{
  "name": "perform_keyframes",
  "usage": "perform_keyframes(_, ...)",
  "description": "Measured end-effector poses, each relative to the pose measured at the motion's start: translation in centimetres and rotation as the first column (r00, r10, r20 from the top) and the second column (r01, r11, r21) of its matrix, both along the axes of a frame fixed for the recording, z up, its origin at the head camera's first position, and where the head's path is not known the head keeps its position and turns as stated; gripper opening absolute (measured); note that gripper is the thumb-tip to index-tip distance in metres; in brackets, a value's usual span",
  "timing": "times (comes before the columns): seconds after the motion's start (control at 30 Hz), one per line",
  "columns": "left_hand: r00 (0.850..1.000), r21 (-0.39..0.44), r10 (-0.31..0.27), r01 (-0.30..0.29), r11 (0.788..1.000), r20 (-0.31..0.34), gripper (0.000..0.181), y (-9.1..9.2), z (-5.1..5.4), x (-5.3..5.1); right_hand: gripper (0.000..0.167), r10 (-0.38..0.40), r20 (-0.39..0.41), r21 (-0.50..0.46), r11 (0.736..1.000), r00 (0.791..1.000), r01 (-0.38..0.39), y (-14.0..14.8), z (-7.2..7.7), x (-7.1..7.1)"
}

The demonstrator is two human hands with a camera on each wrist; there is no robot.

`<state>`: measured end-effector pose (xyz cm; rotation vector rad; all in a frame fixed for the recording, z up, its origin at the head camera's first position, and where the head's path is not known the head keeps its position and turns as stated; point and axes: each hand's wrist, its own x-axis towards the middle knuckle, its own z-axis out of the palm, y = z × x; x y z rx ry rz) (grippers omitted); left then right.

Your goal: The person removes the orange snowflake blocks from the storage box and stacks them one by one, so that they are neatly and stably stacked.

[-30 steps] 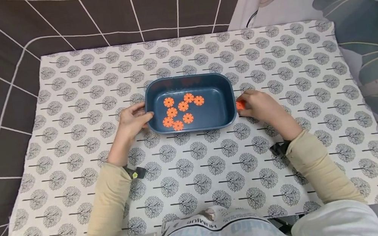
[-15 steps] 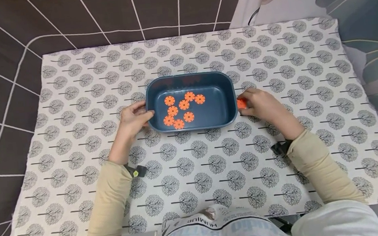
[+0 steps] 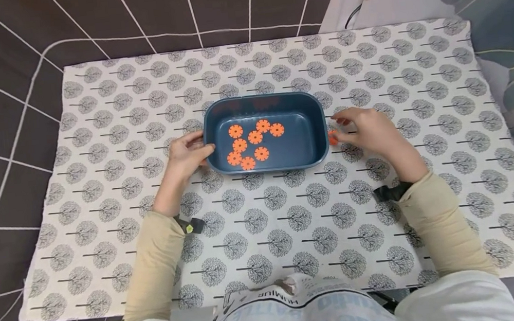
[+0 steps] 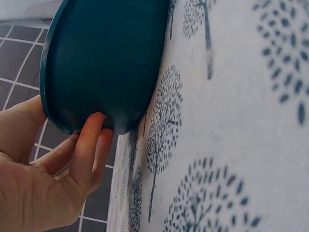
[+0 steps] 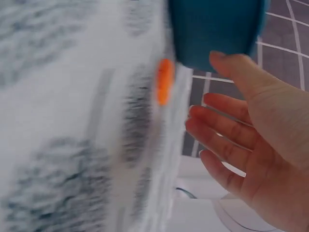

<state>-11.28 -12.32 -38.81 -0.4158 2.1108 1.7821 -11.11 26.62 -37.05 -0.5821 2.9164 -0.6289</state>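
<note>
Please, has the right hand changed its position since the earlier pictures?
Yes. In the head view, judged against the tree-print cloth, the right hand has shifted slightly to the person's right, away from the blue container.

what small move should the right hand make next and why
I'd probably have the right hand pinch the orange piece on the cloth. It lies outside the bin, near that open hand, while eight similar pieces lie inside and the left hand grips the bin's other end.
</note>
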Motion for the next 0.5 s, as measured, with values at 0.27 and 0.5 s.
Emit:
perform_keyframes(0.27,1.0,-0.008,0.007,-0.007,1.0,0.016,0.056,0.2,0.1,0.0,0.037,-0.052,-0.15,-0.104,0.994,0.987,0.036,-0.8,1.8,-0.8)
perform_keyframes(0.5,0.999,0.018,0.017,-0.018,1.0,0.032,0.055,0.1,0.2,0.0,0.035,0.016,-0.185,-0.155,0.987,0.983,-0.045,-3.0,3.1,-1.6)
